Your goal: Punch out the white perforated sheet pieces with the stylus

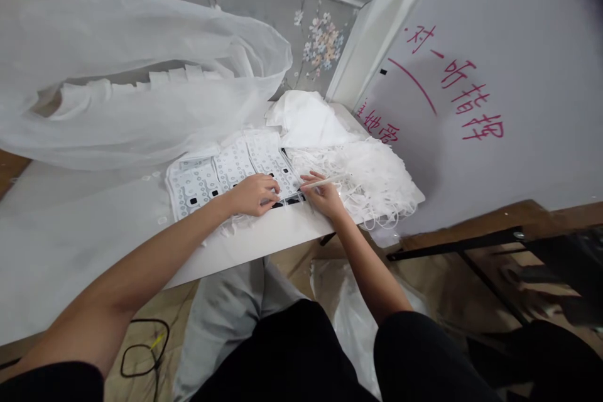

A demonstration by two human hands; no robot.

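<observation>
Printed white sheets or flat packs [230,163] with grey-blue patterns and small black squares lie in a row on the white table. My left hand [257,193] rests at their near edge, its fingers curled down and pinched together; what is between the fingertips is hidden. Close to its right, my right hand [326,200] grips a slim white pen-like stick [325,181], whose tip points left toward the rightmost printed piece. Beside that hand is a heap of thin white strips or loops [377,179]. Black patches show under the sheets between my hands.
A large translucent plastic bag [141,119] with white pleated items lies at the back left. White cloth-like material [311,119] sits behind the heap. A whiteboard [499,75] with red writing stands at right. Below are a clear plastic bag [353,308] and a black cable [141,345].
</observation>
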